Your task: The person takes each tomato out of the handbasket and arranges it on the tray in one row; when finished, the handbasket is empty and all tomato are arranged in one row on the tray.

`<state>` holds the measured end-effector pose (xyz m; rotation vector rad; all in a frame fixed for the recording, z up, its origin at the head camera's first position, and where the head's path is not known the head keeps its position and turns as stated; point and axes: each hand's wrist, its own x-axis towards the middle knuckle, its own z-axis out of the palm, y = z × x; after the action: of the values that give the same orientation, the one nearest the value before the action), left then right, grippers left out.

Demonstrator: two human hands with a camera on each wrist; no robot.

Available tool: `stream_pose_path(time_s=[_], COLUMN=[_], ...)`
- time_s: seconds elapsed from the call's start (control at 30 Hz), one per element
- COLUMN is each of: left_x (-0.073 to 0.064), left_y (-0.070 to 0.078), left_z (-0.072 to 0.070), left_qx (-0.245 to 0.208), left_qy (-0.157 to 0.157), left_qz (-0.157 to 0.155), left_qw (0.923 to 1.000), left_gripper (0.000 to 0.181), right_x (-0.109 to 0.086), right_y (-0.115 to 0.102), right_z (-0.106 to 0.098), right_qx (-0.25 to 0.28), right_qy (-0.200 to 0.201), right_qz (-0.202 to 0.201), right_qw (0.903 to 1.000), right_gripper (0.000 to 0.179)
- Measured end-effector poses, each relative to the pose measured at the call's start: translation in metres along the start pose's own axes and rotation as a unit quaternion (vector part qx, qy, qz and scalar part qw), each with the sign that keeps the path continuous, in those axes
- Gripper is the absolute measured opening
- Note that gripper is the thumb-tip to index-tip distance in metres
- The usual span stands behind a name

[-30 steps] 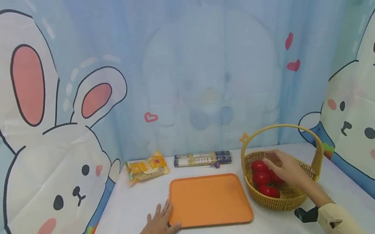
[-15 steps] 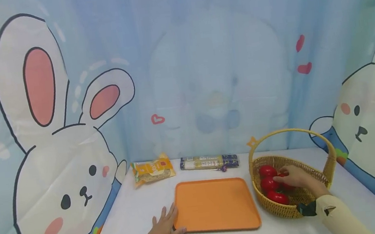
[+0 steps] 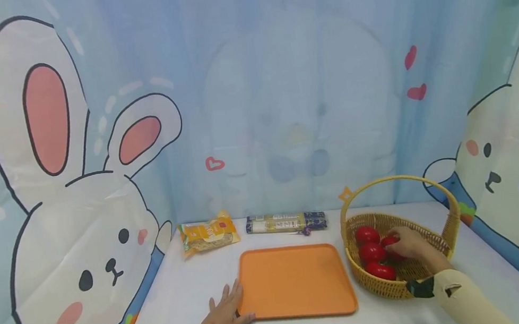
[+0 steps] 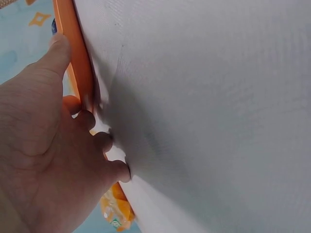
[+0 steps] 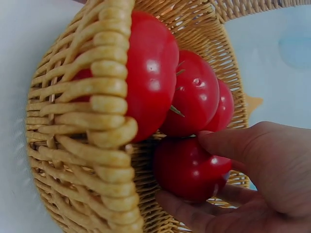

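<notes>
In the head view, an orange tray [image 3: 297,281] lies on the white table. My left hand [image 3: 221,319] rests at its left edge; the left wrist view has the thumb against the tray's rim [image 4: 77,53] and the other fingers extended along it. On the right stands a yellow wicker basket [image 3: 384,288] with a tall handle, holding red tomatoes. My right hand [image 3: 412,245] reaches inside it. The right wrist view puts the thumb on top of one tomato [image 5: 187,170] and the fingers curled under it. Three more tomatoes [image 5: 194,92] lie beside that one, partly hidden by the basket's rim.
At the back left lies a yellow-orange food bag [image 3: 209,235]. Long dark-blue and gold packets [image 3: 285,222] lie behind the tray, with a small purple-handled item [image 3: 306,231] in front of them. A blue curtain [image 3: 295,99] printed with rabbits closes off the back.
My right hand has gone down into the basket from above the tomatoes and now grips the rightmost one. The left hand stays at the tray's edge. The head view has shifted slightly.
</notes>
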<state>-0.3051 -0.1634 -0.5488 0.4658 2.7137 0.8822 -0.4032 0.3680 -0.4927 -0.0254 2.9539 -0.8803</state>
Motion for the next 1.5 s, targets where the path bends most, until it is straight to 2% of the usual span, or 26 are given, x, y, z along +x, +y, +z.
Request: stream_pose_path(time_s=[0.33,0.57,0.63,0.77,0.87,1.0,1.1,1.2,1.3,1.4,1.5], left_x=[0.003,0.004,0.004,0.001,0.000,0.002,0.003,0.004,0.004,0.006,0.007], left_y=[0.001,-0.001,-0.001,0.000,0.002,0.002,0.002,0.001,-0.001,-0.004,-0.009], left_z=[-0.003,-0.001,0.000,0.001,-0.001,-0.002,-0.003,-0.002,0.000,0.002,0.004], left_qx=[0.005,0.007,0.010,0.014,0.015,0.024,0.026,0.020,0.012,0.010,0.013], left_qy=[0.001,0.001,0.000,-0.002,0.001,0.004,0.004,0.003,0.004,0.007,0.010], left_qz=[-0.012,-0.010,-0.009,-0.009,-0.012,-0.013,-0.014,-0.014,-0.012,-0.007,-0.004], left_qw=[0.9999,0.9999,0.9999,0.9999,0.9998,0.9996,0.9996,0.9997,0.9998,0.9999,0.9999], left_gripper=[0.091,0.091,0.091,0.091,0.091,0.091,0.091,0.095,0.099,0.101,0.102], right_x=[-0.002,-0.003,-0.004,-0.008,-0.012,-0.017,-0.021,-0.025,-0.027,-0.030,-0.031], right_y=[-0.003,0.000,0.001,-0.003,-0.014,-0.035,-0.046,-0.055,-0.065,-0.078,-0.091], right_z=[-0.005,-0.009,-0.011,-0.021,-0.033,-0.046,-0.048,-0.047,-0.042,-0.033,-0.022], right_qx=[0.007,0.081,0.081,0.060,0.056,0.060,0.085,0.116,0.150,0.192,0.222], right_qy=[-0.010,-0.029,-0.023,-0.017,-0.045,-0.109,-0.159,-0.213,-0.280,-0.342,-0.373], right_qz=[0.002,0.047,0.051,0.033,0.010,-0.023,-0.037,-0.041,-0.075,-0.121,-0.154], right_qw=[0.9999,0.9952,0.9952,0.9975,0.9973,0.9920,0.9828,0.9694,0.9454,0.9118,0.8876], right_gripper=[0.055,0.061,0.064,0.069,0.072,0.073,0.066,0.058,0.049,0.042,0.038])
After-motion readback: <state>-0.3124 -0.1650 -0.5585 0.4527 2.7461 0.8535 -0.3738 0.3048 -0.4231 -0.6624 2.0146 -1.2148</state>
